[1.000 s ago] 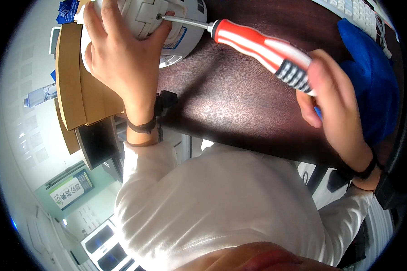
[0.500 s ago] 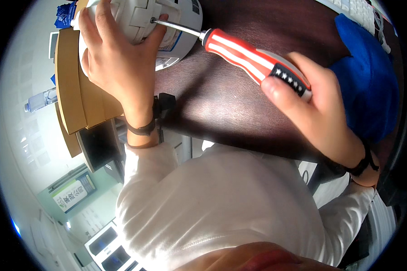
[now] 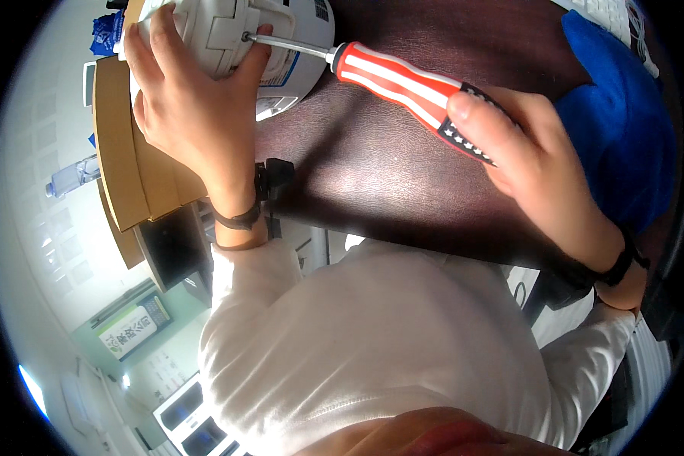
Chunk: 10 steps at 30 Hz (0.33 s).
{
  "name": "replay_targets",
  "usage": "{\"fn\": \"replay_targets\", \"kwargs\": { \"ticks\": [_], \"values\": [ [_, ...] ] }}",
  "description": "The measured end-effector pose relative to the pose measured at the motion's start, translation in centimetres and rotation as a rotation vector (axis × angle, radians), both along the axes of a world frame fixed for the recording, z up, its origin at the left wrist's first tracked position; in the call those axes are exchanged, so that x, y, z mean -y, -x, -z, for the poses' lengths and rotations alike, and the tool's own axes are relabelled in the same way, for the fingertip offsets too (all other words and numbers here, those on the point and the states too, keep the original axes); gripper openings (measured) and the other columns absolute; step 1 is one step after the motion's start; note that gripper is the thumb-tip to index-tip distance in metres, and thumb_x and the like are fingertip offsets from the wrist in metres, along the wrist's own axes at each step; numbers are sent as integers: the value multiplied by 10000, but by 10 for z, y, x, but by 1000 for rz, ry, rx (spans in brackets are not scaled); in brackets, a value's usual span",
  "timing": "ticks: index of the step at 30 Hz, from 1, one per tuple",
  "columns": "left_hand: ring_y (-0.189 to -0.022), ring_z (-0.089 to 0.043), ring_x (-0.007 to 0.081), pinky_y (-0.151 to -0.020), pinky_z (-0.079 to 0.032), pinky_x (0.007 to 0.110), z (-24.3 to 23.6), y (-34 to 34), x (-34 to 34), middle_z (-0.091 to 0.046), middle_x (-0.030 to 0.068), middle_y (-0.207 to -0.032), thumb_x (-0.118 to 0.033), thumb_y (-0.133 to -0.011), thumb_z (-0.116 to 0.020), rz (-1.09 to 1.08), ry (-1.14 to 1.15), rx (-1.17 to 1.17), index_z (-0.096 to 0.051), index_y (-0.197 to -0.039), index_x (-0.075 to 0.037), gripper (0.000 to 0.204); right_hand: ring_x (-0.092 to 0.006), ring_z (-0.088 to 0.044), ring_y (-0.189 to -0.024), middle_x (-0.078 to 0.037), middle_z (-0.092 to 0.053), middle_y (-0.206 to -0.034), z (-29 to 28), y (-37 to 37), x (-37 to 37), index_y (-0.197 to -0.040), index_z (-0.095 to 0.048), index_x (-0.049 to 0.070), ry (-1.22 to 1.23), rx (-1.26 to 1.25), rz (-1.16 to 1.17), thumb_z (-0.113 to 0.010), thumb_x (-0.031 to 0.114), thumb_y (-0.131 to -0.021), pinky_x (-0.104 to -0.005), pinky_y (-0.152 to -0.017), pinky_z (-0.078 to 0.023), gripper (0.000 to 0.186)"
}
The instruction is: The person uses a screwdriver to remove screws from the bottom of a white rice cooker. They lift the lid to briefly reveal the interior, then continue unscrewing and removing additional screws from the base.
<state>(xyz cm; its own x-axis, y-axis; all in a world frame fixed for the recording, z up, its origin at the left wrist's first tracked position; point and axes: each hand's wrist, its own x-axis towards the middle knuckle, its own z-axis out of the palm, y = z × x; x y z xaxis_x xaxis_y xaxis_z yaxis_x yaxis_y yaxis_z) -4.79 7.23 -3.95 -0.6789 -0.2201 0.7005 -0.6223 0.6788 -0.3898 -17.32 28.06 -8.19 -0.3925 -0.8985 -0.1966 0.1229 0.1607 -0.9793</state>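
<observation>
A white rounded appliance [image 3: 310,64], perhaps a rice cooker, lies at the upper left of the dark table, partly cut off by the frame's edge. My left hand [image 3: 194,118] grips it with fingers spread over its top, the thumb close to the screwdriver's tip. In my right hand [image 3: 539,163] is a screwdriver [image 3: 399,80] with a red-and-white striped handle and a dark, starred end. Its metal shaft points left, and the tip sits in a small round recess beside the appliance's hinge-like part. Any screw in there is too small to make out.
A blue cloth [image 3: 623,144] lies to the right of my right hand. Behind it are a white keyboard [image 3: 600,19] and a cable [image 3: 644,57]. Brown cardboard [image 3: 118,144] stands left of my left wrist. The dark tabletop [image 3: 357,167] ends just before my body.
My right hand has rolled over, turning the screwdriver so that its starred panel faces lower. The tip remains in the recess, and my left hand stays on the appliance.
</observation>
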Motion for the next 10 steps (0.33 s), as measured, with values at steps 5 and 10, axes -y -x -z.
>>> {"fn": "replay_targets", "kwargs": {
  "ticks": [5, 10],
  "values": [
    [-924, -647, 330, -729, -550, 439, 0, 2, 0, -542, 130, -1228, -447, -545, -819, 22, -38, 10, -535, -1159, -112, 755, -40, -263, -283, 64, -304, -388, -4, 4, 2, -816, -578, -11, -136, 781, -107, -413, 469, -932, -202, -305, -222, 520],
    [-994, -623, 343, -803, -528, 459, 2, -3, -4, -525, 148, -1254, -419, -588, -808, -30, -57, 11, -519, -1178, -123, 721, -42, -268, -283, 52, -313, -393, -7, 9, 1, -853, -588, 4, -158, 849, -138, -386, 486, -937, -202, -301, -217, 530]
  ]
}}
